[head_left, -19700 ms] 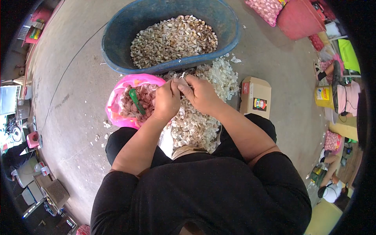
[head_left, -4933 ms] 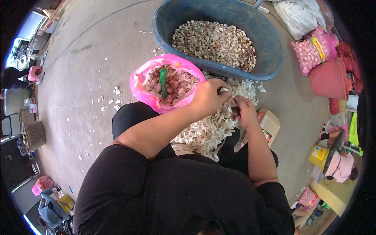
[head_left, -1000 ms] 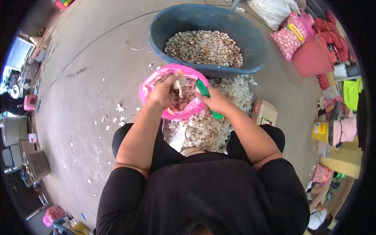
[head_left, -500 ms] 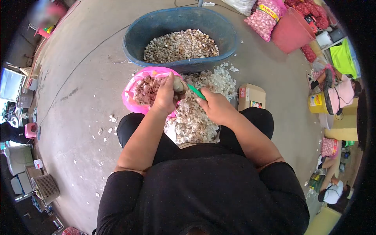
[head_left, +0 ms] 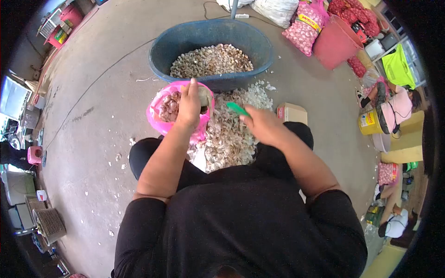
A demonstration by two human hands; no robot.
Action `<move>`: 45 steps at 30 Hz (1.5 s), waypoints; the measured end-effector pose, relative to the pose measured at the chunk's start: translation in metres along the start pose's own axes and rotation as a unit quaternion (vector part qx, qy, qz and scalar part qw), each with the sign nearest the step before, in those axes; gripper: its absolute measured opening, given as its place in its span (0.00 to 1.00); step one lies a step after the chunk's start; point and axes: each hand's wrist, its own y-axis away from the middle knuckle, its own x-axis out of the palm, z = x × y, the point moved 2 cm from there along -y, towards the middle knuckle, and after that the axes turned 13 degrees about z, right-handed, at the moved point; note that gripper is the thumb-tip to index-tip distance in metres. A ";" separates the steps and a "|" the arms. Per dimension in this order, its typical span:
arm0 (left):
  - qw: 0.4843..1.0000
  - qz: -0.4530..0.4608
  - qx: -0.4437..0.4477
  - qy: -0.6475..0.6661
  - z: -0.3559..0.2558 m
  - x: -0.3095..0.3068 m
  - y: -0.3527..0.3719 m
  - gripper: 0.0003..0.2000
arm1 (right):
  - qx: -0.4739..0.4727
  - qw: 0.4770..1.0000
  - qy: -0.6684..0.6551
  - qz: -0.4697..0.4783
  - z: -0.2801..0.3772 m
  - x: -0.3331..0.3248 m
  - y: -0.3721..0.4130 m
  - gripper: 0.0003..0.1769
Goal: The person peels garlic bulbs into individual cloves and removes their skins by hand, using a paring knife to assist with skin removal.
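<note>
Garlic bulb (head_left: 204, 96): pale, above the right side of the pink bag's opening, against the left hand.
Left hand (head_left: 189, 106): closed around the bulb, thumb or a finger pointing up; the exact grip is partly hidden.
Right hand (head_left: 263, 124): slightly blurred, fingers wrapped narrowly about the green tool, over the skins.
Green tool (head_left: 237, 109): angled toward the bulb, its green part apart from it; whether a blade reaches further cannot be told.
Pink bag (head_left: 154, 118): open on the floor (head_left: 92, 157), with reddish bulbs inside, just beside the heap.
Heap of skins (head_left: 227, 146): papery and pale, between the person's knees and the blue tub.
Blue tub (head_left: 220, 83): beyond the bag, holding loose cloves (head_left: 211, 61).
Cardboard box (head_left: 295, 114): near the right knee, right of the skins.
Red bucket (head_left: 336, 44): beside a mesh sack (head_left: 303, 31) of bulbs.
</note>
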 end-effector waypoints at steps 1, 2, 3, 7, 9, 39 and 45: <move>0.999 0.024 -0.028 0.016 -0.002 0.001 0.001 0.22 | -0.026 0.999 0.018 -0.026 0.001 -0.009 0.001 0.11; 0.995 0.075 -0.065 -0.009 -0.007 0.005 0.006 0.20 | -0.042 0.998 0.036 -0.044 0.001 -0.015 0.001 0.11; 0.994 0.075 -0.078 -0.003 -0.010 0.012 0.010 0.20 | -0.058 0.995 0.053 -0.061 0.001 -0.019 0.001 0.11; 0.988 0.106 -0.110 -0.022 -0.010 0.029 0.010 0.17 | -0.066 0.994 0.078 -0.044 -0.001 -0.026 0.005 0.10; 0.989 0.103 -0.101 -0.029 -0.006 0.033 0.006 0.16 | -0.043 0.996 0.073 -0.029 -0.008 -0.020 0.001 0.11; 0.962 -0.059 -0.013 0.268 0.023 -0.040 -0.053 0.20 | 0.000 0.989 -0.044 0.142 -0.020 0.044 -0.170 0.21; 0.983 -0.063 -0.023 0.172 0.024 -0.030 -0.055 0.17 | 0.063 0.984 -0.169 0.001 -0.008 0.006 -0.156 0.26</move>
